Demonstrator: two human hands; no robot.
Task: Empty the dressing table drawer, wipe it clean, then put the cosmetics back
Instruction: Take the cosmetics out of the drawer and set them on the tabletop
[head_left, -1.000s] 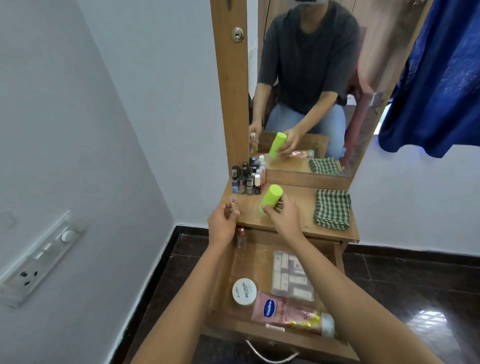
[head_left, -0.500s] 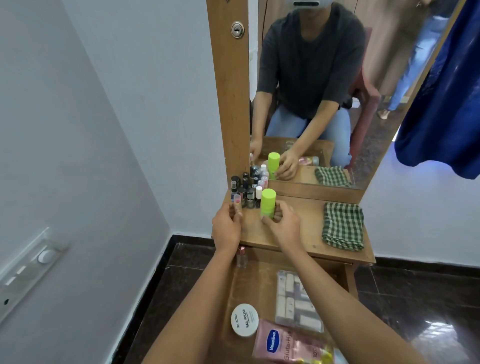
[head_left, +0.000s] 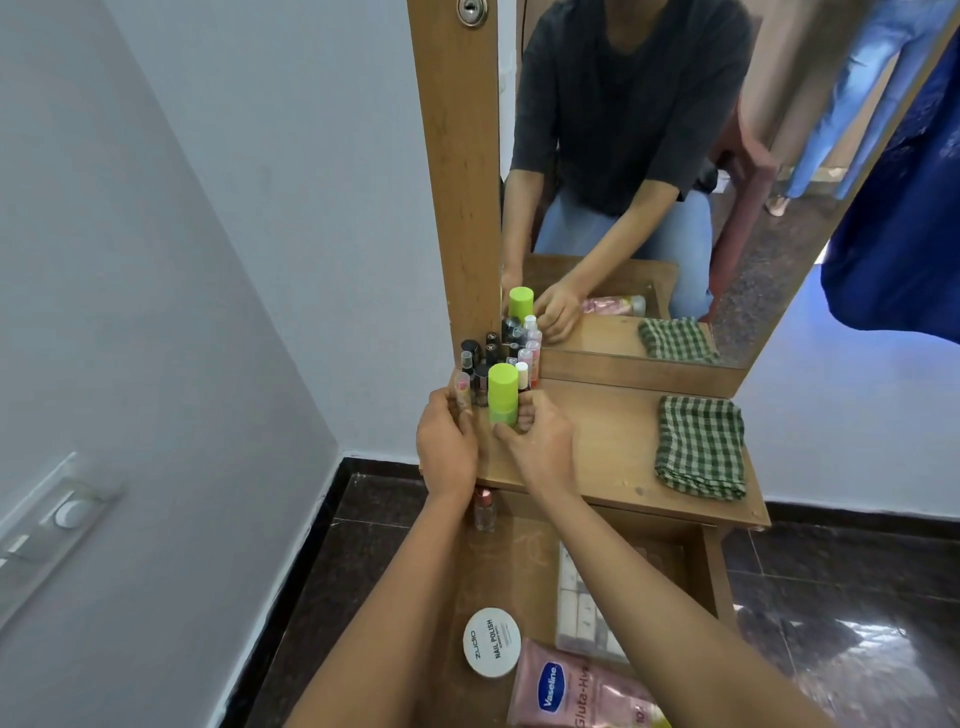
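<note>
Head view, looking down over both forearms. We see the dressing table (head_left: 597, 447) against a white wall, its mirror (head_left: 649, 156) reflecting the seated person. Below the top, the drawer (head_left: 514, 566) stands pulled open. It holds a pink lotion tube (head_left: 566, 686) at the near edge, a clear compartment case (head_left: 587, 608) on the right, a white round jar (head_left: 491, 642) (lid printed "NAIL POLISH") on the left, and one pink-capped vial (head_left: 484, 509) upright in the far left corner. A folded green checked cloth (head_left: 698, 447) lies on the right of the top. At the left rear corner we note a cluster of small bottles (head_left: 485, 353). Just in front of it the green bottle (head_left: 502, 392) stands upright, the right hand (head_left: 537, 441) curled round its lower half. The left hand (head_left: 447, 447) pinches a small bottle (head_left: 461, 387) beside it.
</note>
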